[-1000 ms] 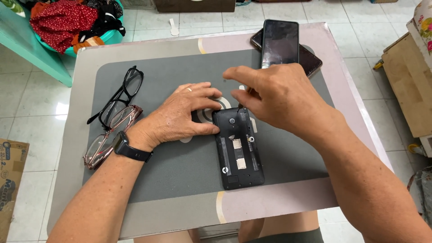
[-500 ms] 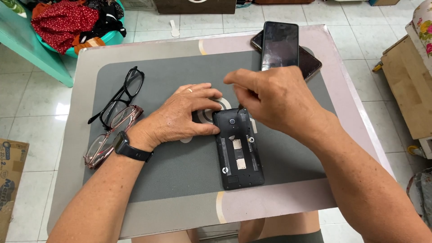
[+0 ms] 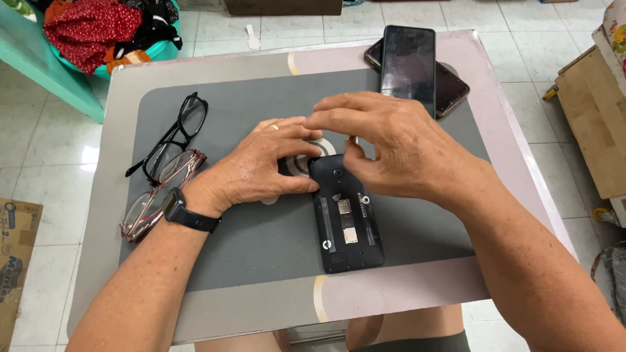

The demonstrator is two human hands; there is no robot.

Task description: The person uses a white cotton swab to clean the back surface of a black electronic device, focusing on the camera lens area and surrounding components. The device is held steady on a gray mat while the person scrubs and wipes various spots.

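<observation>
Closest in, there's a black phone with its back cover off [image 3: 345, 218] lying face down on the grey mat [image 3: 261, 241], insides showing, just below both sets of fingers. My worry is that the bare slots and contacts are exposed, so a slip or too much pressure from either hand could probably bend something or skid the phone across the mat.

The left hand [image 3: 261, 166], with a dark smartwatch [image 3: 186, 212] on the wrist, lies flat, fingers spread and loosely curled, resting against the phone's top left corner and pinning it down. It isn't really gripping anything. The right hand [image 3: 391, 146] hovers over the top edge with thumb and forefinger pinched close together; there may be something tiny between them, but I can't tell.

Out to the left of the fingers sit two pairs of glasses [image 3: 166, 173], one black, one reddish. Farther past the right fingers, two more phones [image 3: 411, 65] lie stacked on the tabletop [image 3: 404, 293].
</observation>
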